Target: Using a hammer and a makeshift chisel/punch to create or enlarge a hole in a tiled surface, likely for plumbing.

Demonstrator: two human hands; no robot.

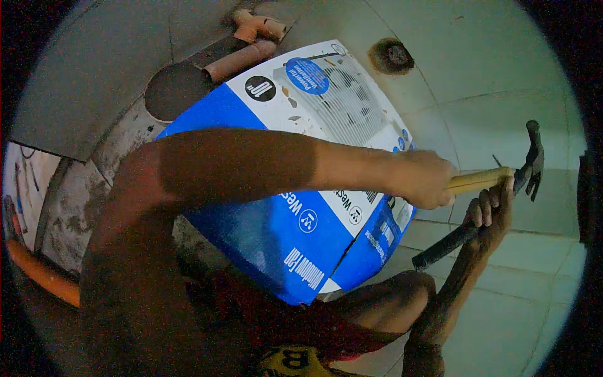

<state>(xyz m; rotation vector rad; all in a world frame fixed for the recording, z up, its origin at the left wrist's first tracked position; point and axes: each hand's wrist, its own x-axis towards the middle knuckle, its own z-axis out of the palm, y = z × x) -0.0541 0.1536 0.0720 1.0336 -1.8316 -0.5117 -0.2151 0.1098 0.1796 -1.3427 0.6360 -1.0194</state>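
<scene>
My left arm reaches across a blue and white fan box to the right. At its end my left hand is closed in a fist round a yellowish stick-like piece; its exact kind is unclear. My right hand is wrapped round the dark handle of a claw hammer, close to the stick's far end. The hammer's metal head points up and right, beyond my fingers. A thin dark sliver shows just above the stick; I cannot tell if it is a nail.
Pale tiles surround the right side, with a dark round hole in them. Brownish pipe pieces lie behind the box, beside a dark round opening. An orange curved object and several small tools are at the left edge.
</scene>
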